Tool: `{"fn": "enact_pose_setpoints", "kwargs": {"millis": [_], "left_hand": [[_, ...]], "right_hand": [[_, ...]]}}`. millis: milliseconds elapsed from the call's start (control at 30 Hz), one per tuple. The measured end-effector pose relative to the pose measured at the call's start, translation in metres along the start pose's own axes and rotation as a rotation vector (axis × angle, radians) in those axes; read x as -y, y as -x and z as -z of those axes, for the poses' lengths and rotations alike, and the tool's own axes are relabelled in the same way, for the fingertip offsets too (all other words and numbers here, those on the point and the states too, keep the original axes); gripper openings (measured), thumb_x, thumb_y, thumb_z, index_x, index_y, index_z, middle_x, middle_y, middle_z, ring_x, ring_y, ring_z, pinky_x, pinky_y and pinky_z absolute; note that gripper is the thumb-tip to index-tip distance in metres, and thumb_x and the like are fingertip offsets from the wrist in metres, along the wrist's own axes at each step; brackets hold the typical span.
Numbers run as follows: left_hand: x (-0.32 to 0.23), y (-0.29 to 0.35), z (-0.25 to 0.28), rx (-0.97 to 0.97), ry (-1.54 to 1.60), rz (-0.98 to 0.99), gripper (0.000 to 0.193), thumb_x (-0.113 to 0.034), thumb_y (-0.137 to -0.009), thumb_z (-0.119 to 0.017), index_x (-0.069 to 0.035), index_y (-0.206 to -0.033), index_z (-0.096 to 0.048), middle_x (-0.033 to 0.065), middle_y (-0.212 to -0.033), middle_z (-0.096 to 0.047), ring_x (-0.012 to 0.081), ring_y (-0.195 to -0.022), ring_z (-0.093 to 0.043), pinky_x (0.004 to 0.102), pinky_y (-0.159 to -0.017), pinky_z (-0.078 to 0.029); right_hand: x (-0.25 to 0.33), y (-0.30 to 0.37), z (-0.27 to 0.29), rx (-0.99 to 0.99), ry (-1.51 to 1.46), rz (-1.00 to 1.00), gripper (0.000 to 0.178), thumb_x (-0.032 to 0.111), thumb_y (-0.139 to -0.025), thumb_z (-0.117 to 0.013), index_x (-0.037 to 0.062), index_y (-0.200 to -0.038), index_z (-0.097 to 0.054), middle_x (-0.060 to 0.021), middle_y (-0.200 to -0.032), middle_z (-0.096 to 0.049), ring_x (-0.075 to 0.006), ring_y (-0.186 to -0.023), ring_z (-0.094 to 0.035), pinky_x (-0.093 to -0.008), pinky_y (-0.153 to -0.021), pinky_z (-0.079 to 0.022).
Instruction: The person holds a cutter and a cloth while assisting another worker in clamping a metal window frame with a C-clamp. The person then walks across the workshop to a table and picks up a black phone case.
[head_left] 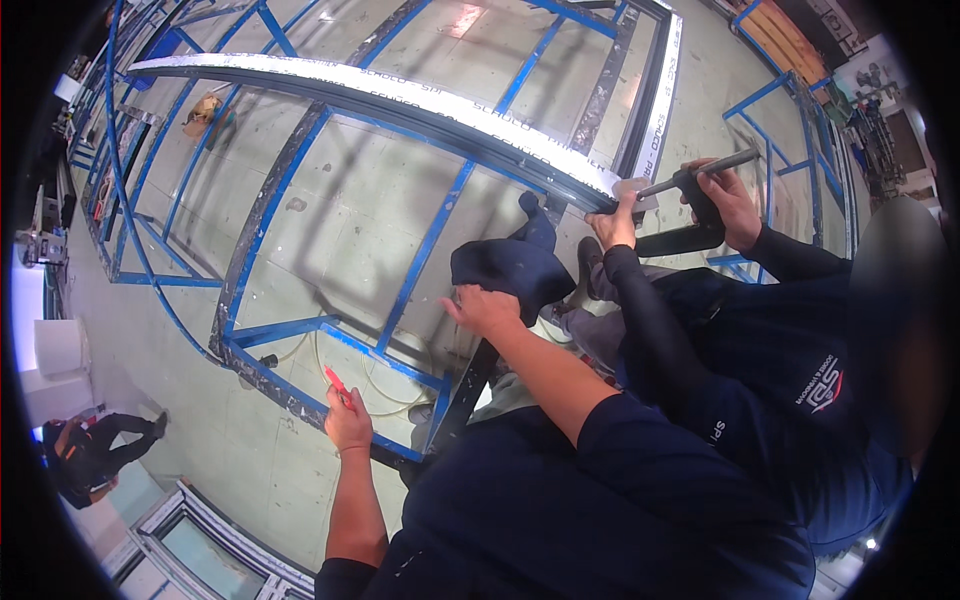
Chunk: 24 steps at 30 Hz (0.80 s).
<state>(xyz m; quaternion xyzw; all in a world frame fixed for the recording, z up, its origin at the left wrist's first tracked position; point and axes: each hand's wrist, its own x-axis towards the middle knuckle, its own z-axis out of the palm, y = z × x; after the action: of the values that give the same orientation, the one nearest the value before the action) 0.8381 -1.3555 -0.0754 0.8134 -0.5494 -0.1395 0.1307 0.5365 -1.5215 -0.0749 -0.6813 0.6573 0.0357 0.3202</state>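
My left hand (348, 418) is closed round a slim red tool (338, 383) with its tip pointing up and away; whether it is a marker or a knife I cannot tell. At the edge of a dark navy cloth-like thing (512, 268), my right hand (487, 308) has its fingers bent against the fabric and its thumb out to the left. Beyond it lies a long profile frame (400, 88) with white printed film, resting on a blue-edged metal stand (265, 225). On my right, a co-worker's hands (738, 208) hold a black-handled tool with a long grey rod (745, 158) at the profile's corner.
A blue hose (122, 190) hangs down the left side. Another person (95, 455) is far left, on the pale floor. A glazed frame (205, 550) lies at lower left. More blue stands (800, 130) are at far right, near a wooden board (780, 40).
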Motion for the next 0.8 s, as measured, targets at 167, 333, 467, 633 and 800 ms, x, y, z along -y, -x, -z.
{"fn": "enact_pose_setpoints", "kwargs": {"millis": [167, 333, 467, 633, 800], "left_hand": [[-0.005, 0.001, 0.005, -0.003, -0.003, -0.012, 0.041, -0.031, -0.095, -0.056, -0.007, -0.126, -0.044, 0.0187, -0.084, -0.068, 0.0423, -0.074, -0.065, 0.0521, -0.064, -0.048], [0.002, 0.001, 0.0, -0.005, -0.001, -0.008, 0.042, -0.031, -0.095, -0.056, -0.007, -0.127, -0.042, 0.0199, -0.082, -0.067, 0.0431, -0.072, -0.064, 0.0531, -0.063, -0.047], [0.002, -0.002, 0.0, 0.006, -0.008, -0.013, 0.042, -0.029, -0.095, -0.056, -0.006, -0.127, -0.042, 0.0212, -0.08, -0.067, 0.0437, -0.071, -0.064, 0.0533, -0.063, -0.047], [0.003, 0.0, 0.0, 0.001, -0.017, 0.0, 0.042, -0.029, -0.095, -0.057, -0.005, -0.126, -0.042, 0.0212, -0.081, -0.067, 0.0435, -0.073, -0.064, 0.0528, -0.063, -0.048], [0.001, -0.001, 0.001, 0.009, -0.022, 0.0, 0.042, -0.028, -0.094, -0.057, -0.004, -0.126, -0.042, 0.0211, -0.083, -0.067, 0.0429, -0.074, -0.064, 0.0521, -0.064, -0.048]], "right_hand": [[0.002, 0.002, 0.003, -0.024, -0.009, 0.016, 0.056, 0.06, -0.093, -0.045, 0.0116, -0.112, -0.065, -0.0122, -0.104, -0.071, -0.0347, -0.092, -0.069, -0.0454, -0.078, -0.055], [0.007, 0.003, 0.012, 0.03, 0.003, -0.006, 0.056, 0.06, -0.093, -0.045, 0.0107, -0.112, -0.065, -0.0142, -0.105, -0.07, -0.036, -0.093, -0.069, -0.0461, -0.077, -0.055], [-0.002, -0.004, -0.004, -0.066, 0.02, 0.021, 0.057, 0.059, -0.094, -0.045, 0.0095, -0.11, -0.066, -0.0156, -0.102, -0.07, -0.0372, -0.091, -0.069, -0.0463, -0.075, -0.055], [0.003, 0.0, 0.001, -0.073, 0.036, 0.038, 0.057, 0.06, -0.093, -0.045, 0.0088, -0.104, -0.068, -0.0169, -0.099, -0.07, -0.0377, -0.085, -0.069, -0.0466, -0.073, -0.055], [0.0, -0.002, -0.003, -0.105, 0.054, 0.046, 0.057, 0.061, -0.093, -0.046, 0.01, -0.1, -0.068, -0.0163, -0.096, -0.07, -0.0372, -0.082, -0.07, -0.0468, -0.071, -0.055]]}}
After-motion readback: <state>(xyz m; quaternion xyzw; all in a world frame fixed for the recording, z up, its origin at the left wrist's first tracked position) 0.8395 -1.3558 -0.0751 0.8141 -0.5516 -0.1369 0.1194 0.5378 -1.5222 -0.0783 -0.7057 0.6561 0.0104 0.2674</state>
